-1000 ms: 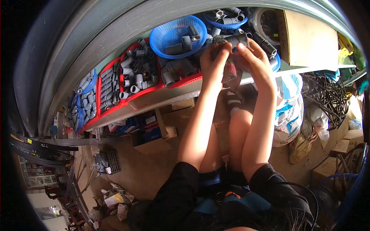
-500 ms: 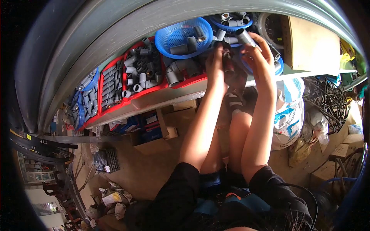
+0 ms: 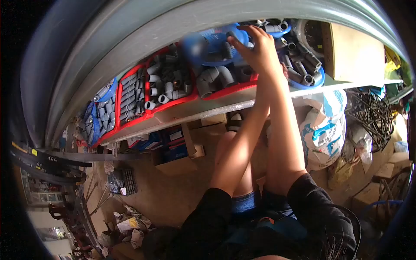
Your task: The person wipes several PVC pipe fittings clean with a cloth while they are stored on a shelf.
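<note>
Right hand [image 3: 260, 54] reaches over blue basket [image 3: 216, 41] on shelf [image 3: 208, 110], fingers curled; grip contents unclear. Left hand hidden behind it. Best approach: lower slowly, avoid knocking grey fittings [image 3: 216, 77] in red tray [image 3: 173, 104].

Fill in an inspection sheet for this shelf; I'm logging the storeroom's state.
Surface: long metal shelf, crowded.
Job's things: round blue plastic basket of grey pipe fittings, blurred.
Clutter: red plastic tray of grey fittings; second blue basket of fittings.
Hands: left hand reaching over the basket, grip unclear; right hand hidden behind it.
Cables: black wire bundle at right.
Surroundings: printed white sack, cardboard boxes under the shelf.
</note>
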Demonstrator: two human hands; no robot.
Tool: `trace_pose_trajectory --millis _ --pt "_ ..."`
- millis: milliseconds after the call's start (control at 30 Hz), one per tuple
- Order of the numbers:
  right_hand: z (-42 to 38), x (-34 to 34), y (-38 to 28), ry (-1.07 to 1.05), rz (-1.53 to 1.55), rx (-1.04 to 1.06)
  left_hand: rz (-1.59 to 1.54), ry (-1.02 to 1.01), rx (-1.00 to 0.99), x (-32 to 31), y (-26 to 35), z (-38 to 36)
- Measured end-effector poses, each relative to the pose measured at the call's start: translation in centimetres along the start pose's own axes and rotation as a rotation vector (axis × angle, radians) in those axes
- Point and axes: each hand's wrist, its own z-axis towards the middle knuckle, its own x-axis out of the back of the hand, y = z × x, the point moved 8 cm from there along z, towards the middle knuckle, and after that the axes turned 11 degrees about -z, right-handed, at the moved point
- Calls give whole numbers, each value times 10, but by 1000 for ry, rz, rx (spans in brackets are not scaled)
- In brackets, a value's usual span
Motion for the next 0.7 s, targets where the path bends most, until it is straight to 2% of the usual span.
trace_pose_trajectory --millis 33,67,133,167,233,267,333,367,433,500,567,600,700 --pt "0 13 3 20 34 -20 -46 112 81 1 -3 -3" --pt "-1 25 11 28 17 -59 309 356 134 -12 16 -11" --pt "-7 52 31 64 -17 -110 673 520 74 -15 39 -16" --pt "-14 66 49 61 -151 -188 649 493 17 -26 44 -13" --pt "-36 95 84 0 -311 -364 850 453 69 -19 46 -10" --pt "-49 107 100 -70 -438 -385 957 366 66 -30 49 -8" --pt "-73 129 111 -167 -505 -353 1185 168 48 -56 55 -6" --pt "-82 133 119 -224 -524 -332 1405 59 119 -65 55 -7" --pt "-84 133 121 -314 -574 -351 1620 -109 -83 -83 58 -11" --pt "-86 131 126 -340 -597 -385 1717 -134 -176 -94 63 -14" --pt "-82 132 125 -255 -627 -306 1758 -123 -124 -100 67 -12" --pt "-81 132 131 -235 -532 -332 1789 -126 -199 -105 72 -12" --pt "-81 134 144 -180 -212 -460 1870 -11 -169 -108 85 -12"
